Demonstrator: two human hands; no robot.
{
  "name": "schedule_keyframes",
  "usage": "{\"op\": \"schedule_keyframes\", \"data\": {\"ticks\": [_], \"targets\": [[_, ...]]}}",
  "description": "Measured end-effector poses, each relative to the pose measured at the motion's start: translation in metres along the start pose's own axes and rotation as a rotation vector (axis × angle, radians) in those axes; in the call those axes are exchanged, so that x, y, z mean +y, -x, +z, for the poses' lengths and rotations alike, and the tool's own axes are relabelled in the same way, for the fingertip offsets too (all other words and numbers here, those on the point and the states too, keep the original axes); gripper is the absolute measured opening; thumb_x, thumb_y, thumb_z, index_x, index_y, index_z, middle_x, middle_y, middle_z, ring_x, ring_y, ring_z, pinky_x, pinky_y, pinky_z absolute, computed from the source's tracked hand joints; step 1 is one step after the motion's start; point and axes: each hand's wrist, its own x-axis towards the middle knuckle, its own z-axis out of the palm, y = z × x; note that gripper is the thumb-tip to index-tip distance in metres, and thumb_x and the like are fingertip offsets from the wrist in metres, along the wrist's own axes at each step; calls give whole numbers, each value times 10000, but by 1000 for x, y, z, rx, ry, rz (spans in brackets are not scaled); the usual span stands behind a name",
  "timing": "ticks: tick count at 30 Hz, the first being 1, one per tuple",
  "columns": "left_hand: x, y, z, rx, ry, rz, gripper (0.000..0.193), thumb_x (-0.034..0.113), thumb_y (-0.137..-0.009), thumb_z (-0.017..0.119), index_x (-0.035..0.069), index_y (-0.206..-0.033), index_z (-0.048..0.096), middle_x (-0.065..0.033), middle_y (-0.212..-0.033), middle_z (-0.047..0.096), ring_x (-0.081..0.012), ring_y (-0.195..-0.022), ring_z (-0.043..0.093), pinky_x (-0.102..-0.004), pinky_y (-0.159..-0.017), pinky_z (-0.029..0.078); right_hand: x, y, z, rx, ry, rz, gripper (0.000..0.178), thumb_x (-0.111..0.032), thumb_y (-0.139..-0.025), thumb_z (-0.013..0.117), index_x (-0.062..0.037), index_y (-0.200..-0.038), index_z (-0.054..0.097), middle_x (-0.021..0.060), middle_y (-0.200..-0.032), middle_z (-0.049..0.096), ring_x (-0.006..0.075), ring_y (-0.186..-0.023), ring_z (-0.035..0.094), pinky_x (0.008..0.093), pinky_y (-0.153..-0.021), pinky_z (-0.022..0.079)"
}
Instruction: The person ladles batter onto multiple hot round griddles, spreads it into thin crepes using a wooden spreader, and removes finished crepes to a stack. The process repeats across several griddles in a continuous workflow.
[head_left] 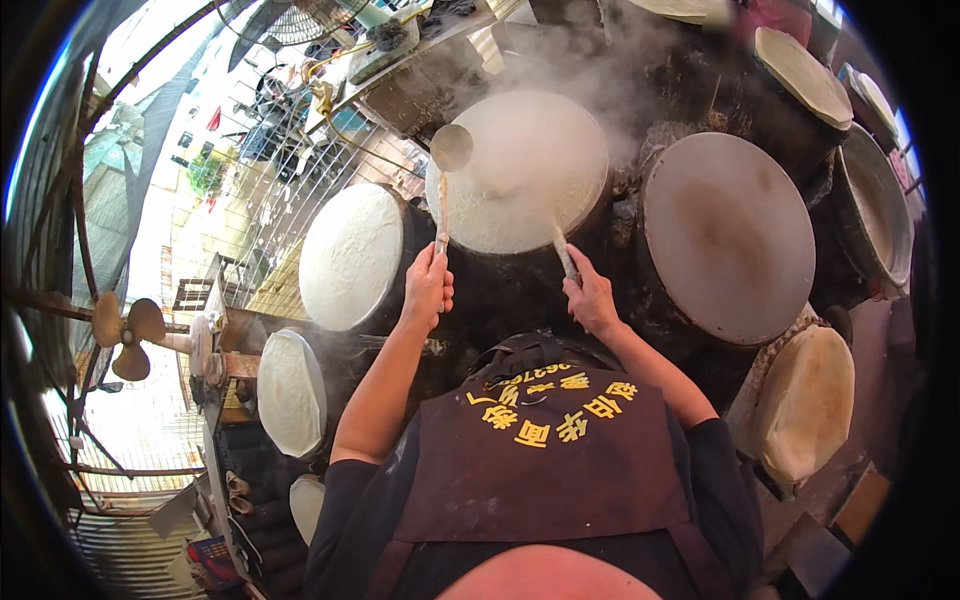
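My left hand (427,289) grips the long handle of a metal ladle (450,148), whose round bowl hangs over the left rim of a steaming round griddle (520,170) covered with pale batter. My right hand (590,297) holds a thin stick-like spreader (563,252) whose far end rests on the batter near the griddle's near edge. Both forearms reach forward over my dark apron (540,455).
Several more round griddles ring me: a bare grey one (725,235) at right, batter-coated ones at left (350,255), lower left (290,392) and lower right (808,400). Steam rises at the back. A fan (128,335) and a wire mesh stand at the left.
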Motion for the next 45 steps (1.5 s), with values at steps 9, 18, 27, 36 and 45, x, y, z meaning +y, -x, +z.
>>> {"op": "schedule_keyframes", "data": {"ticks": [9,18,27,36,45], "targets": [[22,58,72,-244,331,-212,130,156,-950,505,131,-1042,416,-56,-795,507,-166,-611,551,-361,-495,506,38,6,50,-71,45,-242,579,-29,-853,555,-121,-1406,407,159,-803,572,261,-692,546,353,-637,473],[54,86,-38,-712,1526,-588,416,167,-1027,312,-63,-1373,324,-13,-712,389,-65,-478,374,-222,-346,297,15,37,18,163,362,-488,603,-18,-797,593,-153,-1369,458,181,-833,592,367,-758,597,451,-688,491],[23,137,-102,-661,1057,-263,418,161,-1018,363,207,-1430,310,2,-701,373,-36,-460,364,-185,-308,335,14,34,42,-96,703,-378,580,-40,-805,536,-244,-1345,483,169,-785,568,372,-728,599,464,-667,499],[2,132,-141,-643,933,-331,400,160,-1017,378,231,-1408,336,10,-696,376,-28,-458,338,-170,-303,309,-14,-21,41,-17,934,-355,557,-63,-830,513,-243,-1354,463,208,-857,596,405,-797,599,489,-735,481],[12,110,-144,-668,656,-342,435,144,-1011,382,194,-1436,300,20,-684,372,-24,-458,320,-163,-298,296,-19,105,54,220,39,82,533,8,-825,583,-80,-1345,506,22,-722,541,54,-588,477,214,-566,433]]}}
